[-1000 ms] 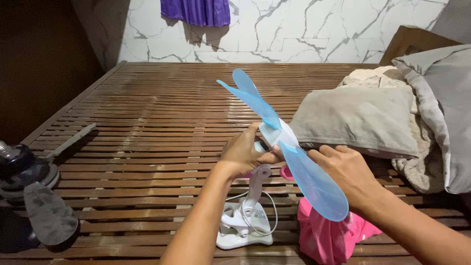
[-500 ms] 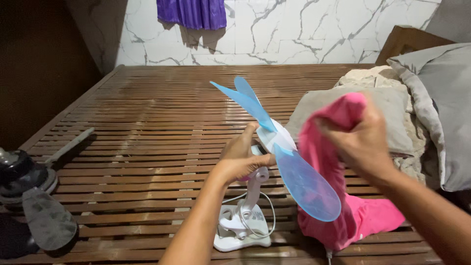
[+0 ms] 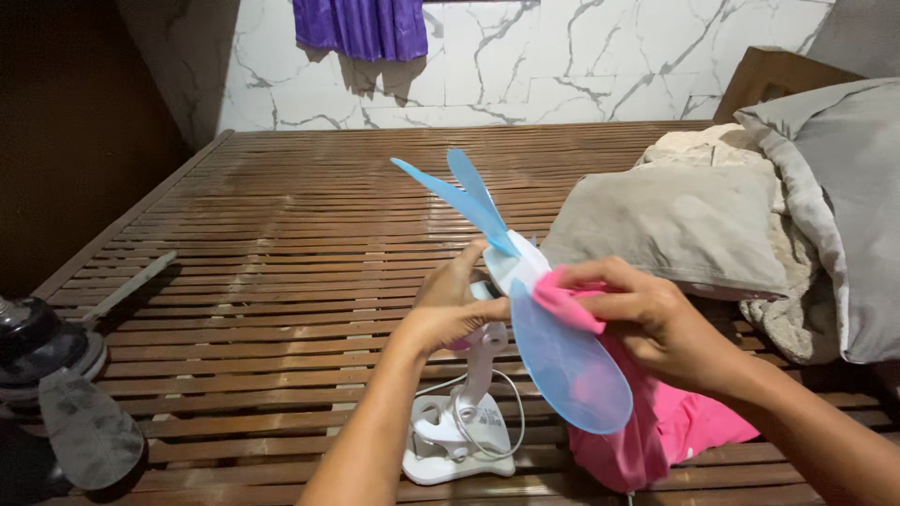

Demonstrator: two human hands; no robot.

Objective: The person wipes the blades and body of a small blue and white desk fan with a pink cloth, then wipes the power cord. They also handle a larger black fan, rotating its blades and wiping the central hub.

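left hand: closed around the white fan hub
right hand: pinches pink cloth against blue blade

One view only, from the head, so nothing is shared with a second camera. It looks forward and steeply down over a slatted wooden platform, from its near edge toward the marble wall at the far end. The fan sits close below the lens, low and just right of centre, with both forearms entering from the bottom edge. Right of the fan, pillows fill the frame's right side. Left of the fan, a dark fan part is cut by the left edge.
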